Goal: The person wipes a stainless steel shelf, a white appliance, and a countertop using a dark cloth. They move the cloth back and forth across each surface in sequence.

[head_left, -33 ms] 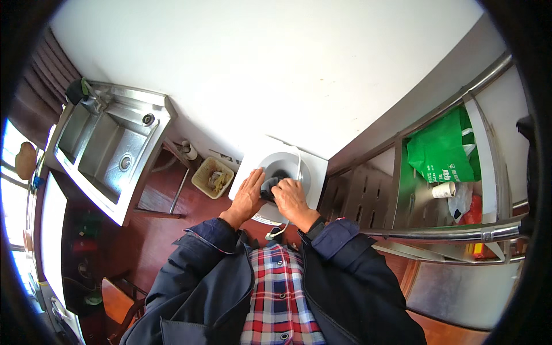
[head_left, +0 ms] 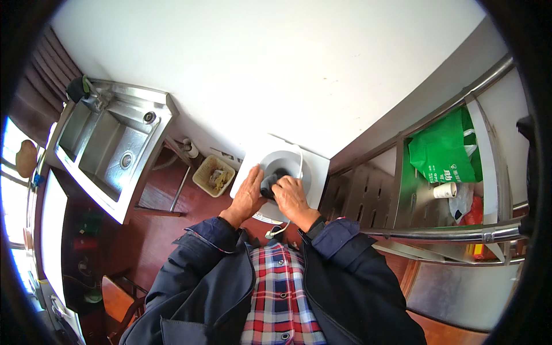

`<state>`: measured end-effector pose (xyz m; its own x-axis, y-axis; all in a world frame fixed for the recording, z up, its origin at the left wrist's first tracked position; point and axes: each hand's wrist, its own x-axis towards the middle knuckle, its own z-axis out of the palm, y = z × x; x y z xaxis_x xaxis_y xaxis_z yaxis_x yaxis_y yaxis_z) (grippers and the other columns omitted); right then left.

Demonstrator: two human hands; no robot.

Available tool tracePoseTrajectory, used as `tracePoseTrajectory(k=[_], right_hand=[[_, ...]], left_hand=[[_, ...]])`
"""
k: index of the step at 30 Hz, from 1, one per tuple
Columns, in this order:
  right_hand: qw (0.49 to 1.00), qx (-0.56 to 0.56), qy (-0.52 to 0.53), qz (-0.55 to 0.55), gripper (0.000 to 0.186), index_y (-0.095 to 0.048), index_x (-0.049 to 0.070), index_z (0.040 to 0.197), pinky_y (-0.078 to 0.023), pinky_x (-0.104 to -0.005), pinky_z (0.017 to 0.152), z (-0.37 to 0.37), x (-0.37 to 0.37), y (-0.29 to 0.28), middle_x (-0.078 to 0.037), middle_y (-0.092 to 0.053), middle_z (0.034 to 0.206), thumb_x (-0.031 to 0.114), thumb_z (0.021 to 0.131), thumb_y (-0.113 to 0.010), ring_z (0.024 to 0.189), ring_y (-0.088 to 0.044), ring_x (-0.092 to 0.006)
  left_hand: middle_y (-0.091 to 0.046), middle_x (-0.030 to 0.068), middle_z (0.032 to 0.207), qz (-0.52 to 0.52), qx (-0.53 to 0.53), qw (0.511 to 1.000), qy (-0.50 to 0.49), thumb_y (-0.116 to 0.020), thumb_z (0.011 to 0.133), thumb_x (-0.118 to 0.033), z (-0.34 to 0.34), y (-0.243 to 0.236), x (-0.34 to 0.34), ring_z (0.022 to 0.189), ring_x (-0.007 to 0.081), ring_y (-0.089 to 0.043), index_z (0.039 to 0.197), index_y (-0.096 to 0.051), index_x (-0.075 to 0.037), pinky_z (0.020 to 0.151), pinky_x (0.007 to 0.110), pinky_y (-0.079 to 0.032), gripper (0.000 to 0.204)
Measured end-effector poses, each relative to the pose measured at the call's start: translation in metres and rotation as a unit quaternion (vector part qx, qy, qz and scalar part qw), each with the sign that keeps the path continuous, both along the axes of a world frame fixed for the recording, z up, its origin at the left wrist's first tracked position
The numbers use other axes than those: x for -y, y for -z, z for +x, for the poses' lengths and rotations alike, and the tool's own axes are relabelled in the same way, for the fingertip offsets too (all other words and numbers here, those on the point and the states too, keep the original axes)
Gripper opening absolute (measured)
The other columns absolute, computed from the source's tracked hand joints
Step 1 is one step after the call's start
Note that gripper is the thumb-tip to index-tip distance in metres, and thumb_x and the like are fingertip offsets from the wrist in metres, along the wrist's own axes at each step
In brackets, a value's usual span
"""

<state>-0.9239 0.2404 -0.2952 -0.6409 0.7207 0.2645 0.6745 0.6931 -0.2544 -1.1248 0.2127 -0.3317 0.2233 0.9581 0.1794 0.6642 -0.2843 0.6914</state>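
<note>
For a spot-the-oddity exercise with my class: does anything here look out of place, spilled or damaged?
Two things. The white cord trails over the white appliance, its end loose on the near side, seemingly untidy. The paper cup lies on its side by the green bag, not upright. No spill or damage stands out.

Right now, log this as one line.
left grip: flat, beside dark item; right grip: curled on dark item; beneath: white unit; rightward: green bag

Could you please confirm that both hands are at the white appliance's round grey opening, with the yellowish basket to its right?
Not quite: the head view shows the yellowish basket to the left of the white appliance; the rest is right.
</note>
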Motion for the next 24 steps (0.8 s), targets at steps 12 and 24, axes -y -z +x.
tracePoseTrajectory(k=[12,24], right_hand=[[0.99,-0.014,-0.143,-0.005,0.024,-0.068,0.0,0.109,-0.041,-0.0473,0.117,-0.028,0.047,0.016,-0.019,-0.063,0.137,0.013,0.092,-0.059,0.138,-0.054,-0.0362],[0.996,0.019,-0.089,-0.002,0.027,-0.068,0.002,0.115,-0.048,-0.0438,0.111,-0.023,0.083,0.019,-0.019,-0.057,0.14,0.013,0.092,-0.06,0.136,-0.053,-0.0356]], left_hand=[[-0.037,0.0269,0.165,-0.011,-0.041,0.998,-0.041,-0.061,0.088,0.005,-0.059,0.008,0.029,0.154,0.0468,-0.035,0.151,-0.049,0.002,0.124,0.052,-0.034,0.064],[-0.037,0.0283,0.164,-0.01,-0.047,0.999,-0.001,-0.06,0.088,0.005,-0.057,0.006,0.045,0.153,0.049,-0.035,0.148,-0.052,0.002,0.125,0.054,-0.034,0.061]])
